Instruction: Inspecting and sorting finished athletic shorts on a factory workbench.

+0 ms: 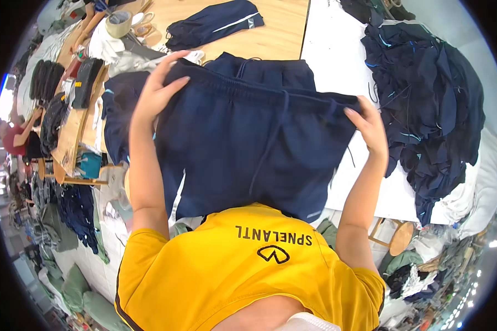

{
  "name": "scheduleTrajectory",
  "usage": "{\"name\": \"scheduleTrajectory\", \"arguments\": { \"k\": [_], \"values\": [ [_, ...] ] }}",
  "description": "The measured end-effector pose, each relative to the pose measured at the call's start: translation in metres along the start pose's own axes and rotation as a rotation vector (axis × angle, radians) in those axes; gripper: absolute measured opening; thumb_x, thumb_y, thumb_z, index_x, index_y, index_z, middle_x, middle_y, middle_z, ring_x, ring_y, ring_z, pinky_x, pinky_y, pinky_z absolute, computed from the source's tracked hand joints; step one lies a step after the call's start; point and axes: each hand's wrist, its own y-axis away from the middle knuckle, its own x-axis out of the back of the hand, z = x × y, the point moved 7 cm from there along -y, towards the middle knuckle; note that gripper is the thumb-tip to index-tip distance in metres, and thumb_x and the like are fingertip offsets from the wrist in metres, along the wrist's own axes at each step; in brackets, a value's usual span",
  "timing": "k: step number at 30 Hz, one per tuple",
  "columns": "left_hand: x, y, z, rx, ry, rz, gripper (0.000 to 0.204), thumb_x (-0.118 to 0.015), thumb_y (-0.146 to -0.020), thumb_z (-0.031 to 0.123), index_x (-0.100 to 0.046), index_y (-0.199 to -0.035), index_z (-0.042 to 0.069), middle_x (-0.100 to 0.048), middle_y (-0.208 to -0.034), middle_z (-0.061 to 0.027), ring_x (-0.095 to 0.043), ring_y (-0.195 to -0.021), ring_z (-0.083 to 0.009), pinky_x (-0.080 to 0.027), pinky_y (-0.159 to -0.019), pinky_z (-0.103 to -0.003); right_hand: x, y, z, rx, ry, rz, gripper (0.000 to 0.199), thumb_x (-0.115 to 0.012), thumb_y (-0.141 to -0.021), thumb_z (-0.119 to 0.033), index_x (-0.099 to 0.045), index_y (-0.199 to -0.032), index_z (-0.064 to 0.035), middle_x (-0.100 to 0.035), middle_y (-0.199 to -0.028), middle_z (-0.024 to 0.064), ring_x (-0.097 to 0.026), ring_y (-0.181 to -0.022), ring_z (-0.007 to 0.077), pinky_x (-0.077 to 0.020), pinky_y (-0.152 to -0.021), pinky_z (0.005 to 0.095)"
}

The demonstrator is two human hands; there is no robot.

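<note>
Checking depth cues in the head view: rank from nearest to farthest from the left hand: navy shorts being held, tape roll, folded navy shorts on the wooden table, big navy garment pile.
1. Held navy shorts: waistband gripped by the left hand.
2. Tape roll: up and left on the table edge.
3. Folded navy shorts: up and right on the wooden table.
4. Navy garment pile: far right, beyond the right hand.

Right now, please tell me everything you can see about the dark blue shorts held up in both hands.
The navy shorts look like soft knit fabric, with a gathered elastic waistband and a drawstring hanging down the front. They hang spread out, waistband up, over the table edge. The left hand grips one waistband corner, the right hand the other. The hem reaches the yellow shirt.
</note>
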Motion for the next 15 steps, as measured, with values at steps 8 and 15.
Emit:
{"name": "scheduleTrajectory", "arguments": {
  "k": [8, 15],
  "values": [
    [-0.033, -0.077, -0.221, 0.216, -0.056, 0.1, 0.05, -0.06, -0.079, 0.003, -0.046, -0.126, 0.011, -0.053, -0.122, -0.0138, -0.05, -0.114, -0.0245, -0.039, -0.094, -0.032, -0.039, -0.129, 0.13, -0.142, 0.072, 0.319, 0.025, -0.063, -0.082, -0.014, -0.062, -0.104, -0.0029, -0.064, -0.084, 0.0039, -0.057, -0.077, 0.0114, -0.0444, -0.071, 0.0234],
    [-0.147, -0.107, -0.174, -0.185, -0.502, -0.073, 0.054, -0.071, -0.07, 0.024, -0.053, -0.119, 0.012, -0.049, -0.122, -0.019, -0.044, -0.114, -0.0359, -0.036, -0.096, -0.042, -0.041, -0.154, 0.2, -0.276, 0.087, 0.375, 0.064, -0.074, -0.071, -0.018, -0.046, -0.126, -0.0003, -0.059, -0.111, 0.0158, -0.056, -0.103, 0.0229, -0.0428, -0.091, 0.0297]
  ]
}}
